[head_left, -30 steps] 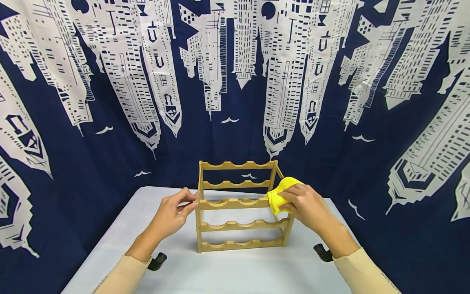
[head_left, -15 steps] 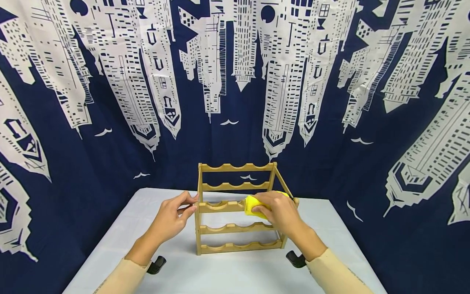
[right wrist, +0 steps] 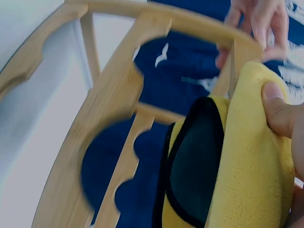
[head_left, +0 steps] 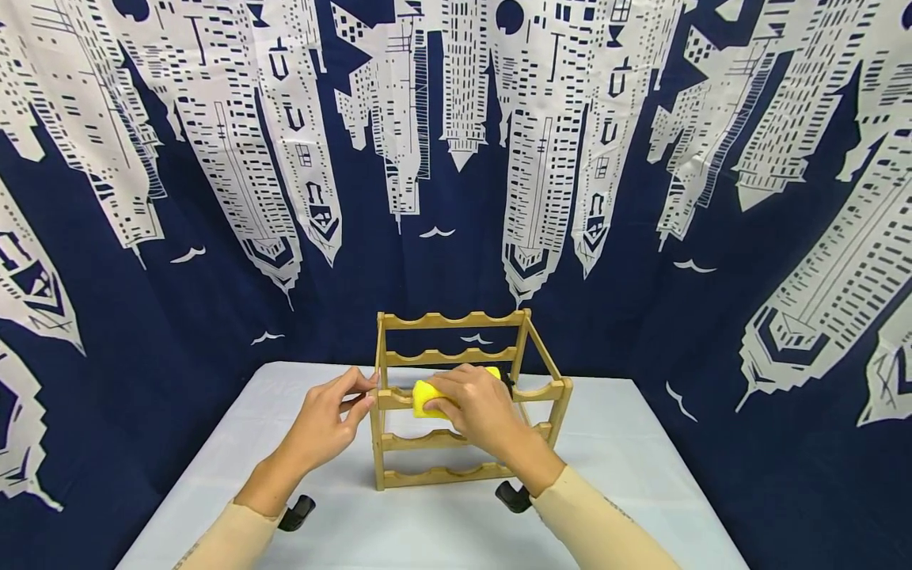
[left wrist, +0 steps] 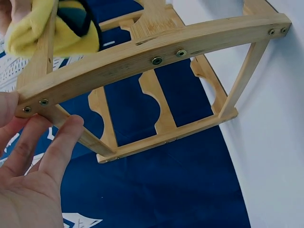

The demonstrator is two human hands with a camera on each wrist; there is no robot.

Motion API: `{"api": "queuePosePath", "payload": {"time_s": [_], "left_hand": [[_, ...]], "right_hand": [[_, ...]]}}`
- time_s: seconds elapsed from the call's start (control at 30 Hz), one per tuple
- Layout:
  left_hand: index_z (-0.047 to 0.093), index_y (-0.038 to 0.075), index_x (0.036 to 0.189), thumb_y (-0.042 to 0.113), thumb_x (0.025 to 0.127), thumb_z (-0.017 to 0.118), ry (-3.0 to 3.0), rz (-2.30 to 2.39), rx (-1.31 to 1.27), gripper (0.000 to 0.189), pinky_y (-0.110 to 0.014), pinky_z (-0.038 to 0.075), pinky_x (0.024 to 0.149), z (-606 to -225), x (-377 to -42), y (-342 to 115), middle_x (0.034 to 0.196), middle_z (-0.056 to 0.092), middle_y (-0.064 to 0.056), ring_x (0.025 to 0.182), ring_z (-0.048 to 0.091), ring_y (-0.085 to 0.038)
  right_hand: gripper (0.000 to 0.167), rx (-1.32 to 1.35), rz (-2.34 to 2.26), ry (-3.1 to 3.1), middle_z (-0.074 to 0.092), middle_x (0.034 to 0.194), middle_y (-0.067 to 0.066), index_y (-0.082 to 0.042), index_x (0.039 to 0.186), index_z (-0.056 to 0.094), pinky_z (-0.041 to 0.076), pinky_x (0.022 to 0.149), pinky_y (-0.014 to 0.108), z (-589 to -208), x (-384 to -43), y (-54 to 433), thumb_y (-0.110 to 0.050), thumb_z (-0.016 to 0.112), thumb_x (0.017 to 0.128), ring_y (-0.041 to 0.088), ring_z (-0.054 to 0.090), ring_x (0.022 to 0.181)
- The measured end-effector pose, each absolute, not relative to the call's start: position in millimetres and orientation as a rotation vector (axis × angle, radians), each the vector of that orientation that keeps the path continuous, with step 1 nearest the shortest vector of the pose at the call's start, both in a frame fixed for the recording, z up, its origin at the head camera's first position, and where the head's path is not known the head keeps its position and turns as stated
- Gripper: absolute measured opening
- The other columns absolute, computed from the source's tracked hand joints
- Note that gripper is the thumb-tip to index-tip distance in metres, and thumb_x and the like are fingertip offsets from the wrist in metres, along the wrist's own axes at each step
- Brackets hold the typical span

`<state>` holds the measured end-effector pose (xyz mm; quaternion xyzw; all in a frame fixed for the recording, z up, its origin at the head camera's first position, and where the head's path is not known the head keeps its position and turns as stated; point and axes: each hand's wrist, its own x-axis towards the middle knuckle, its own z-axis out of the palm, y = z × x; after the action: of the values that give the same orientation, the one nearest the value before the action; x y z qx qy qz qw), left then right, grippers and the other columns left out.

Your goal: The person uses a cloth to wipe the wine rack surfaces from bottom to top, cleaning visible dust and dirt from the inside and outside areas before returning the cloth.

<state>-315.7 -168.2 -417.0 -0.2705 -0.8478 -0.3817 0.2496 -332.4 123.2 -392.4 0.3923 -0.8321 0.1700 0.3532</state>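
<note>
A wooden wine rack (head_left: 427,476) with scalloped rails stands upright on the table. At its upper front left corner, my left hand (head_left: 329,416) pinches the post between thumb and fingers; in the left wrist view the fingers (left wrist: 61,147) lie against the frame by two screws. My right hand (head_left: 479,402) grips a folded yellow microfiber cloth (head_left: 427,400), wrapped over the top front rail left of its middle. In the right wrist view the plush cloth (right wrist: 256,142) shows a dark inner side and black edging, and the thumb presses on it. The hand hides part of the rail.
A white-covered table (head_left: 613,443) lies under the rack, with its surface showing on both sides. Behind hangs a navy curtain (head_left: 456,269) printed with white buildings. Black wrist mounts (head_left: 298,513) sit under both forearms.
My right hand has slid the yellow cloth leftward along the top front rail, from the right corner to left of the middle. The left hand keeps its hold on the corner.
</note>
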Motion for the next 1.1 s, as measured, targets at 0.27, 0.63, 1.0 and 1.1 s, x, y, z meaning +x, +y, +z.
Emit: {"api": "queuePosePath", "payload": {"time_s": [0.27, 0.63, 1.0, 1.1], "left_hand": [[0.071, 0.01, 0.123, -0.002, 0.111, 0.074, -2.345, -0.976, -0.739, 0.017, -0.047, 0.075, 0.1, -414.9, -313.6, -168.0, 0.14, 0.083, -0.015, 0.127, 0.084, -0.038], [0.082, 0.011, 0.125, 0.006, 0.1, 0.092, -2.331, -0.761, -0.779, 0.027, -0.045, 0.075, 0.096, -408.8, -315.0, -154.4, 0.122, 0.078, -0.003, 0.11, 0.079, -0.021], [0.084, 0.003, 0.114, -0.003, 0.093, 0.093, -2.183, -0.73, -0.825, 0.023, -0.045, 0.075, 0.087, -414.0, -322.5, -149.5, 0.107, 0.087, -0.007, 0.099, 0.085, -0.024], [0.085, 0.003, 0.112, -0.004, 0.092, 0.094, -2.163, -0.744, -0.829, 0.023, -0.046, 0.075, 0.086, -416.9, -322.1, -150.5, 0.107, 0.088, -0.007, 0.098, 0.086, -0.023]], "right_hand": [[0.032, 1.084, 0.381, -2.207, 0.092, 0.117, -0.002, -0.015, 0.12, 0.092, 0.066, 0.082, 0.028, -388.3, -333.0, 84.0, -0.034, 0.096, 0.095, 0.015, 0.077, 0.093], [0.031, 1.017, 0.622, -2.045, 0.091, 0.113, 0.005, -0.008, 0.12, 0.089, 0.075, 0.093, 0.041, -367.9, -337.5, 129.7, -0.022, 0.096, 0.093, 0.025, 0.085, 0.103], [0.033, 0.739, 0.716, -1.979, 0.09, 0.11, 0.015, 0.0, 0.118, 0.089, 0.074, 0.079, 0.033, -339.6, -341.8, 211.8, -0.008, 0.1, 0.088, 0.034, 0.086, 0.094], [0.035, 0.605, 0.732, -1.968, 0.09, 0.108, 0.017, -0.001, 0.12, 0.089, 0.062, 0.079, 0.011, -336.8, -342.8, 239.2, -0.009, 0.101, 0.088, 0.031, 0.084, 0.087]]}}
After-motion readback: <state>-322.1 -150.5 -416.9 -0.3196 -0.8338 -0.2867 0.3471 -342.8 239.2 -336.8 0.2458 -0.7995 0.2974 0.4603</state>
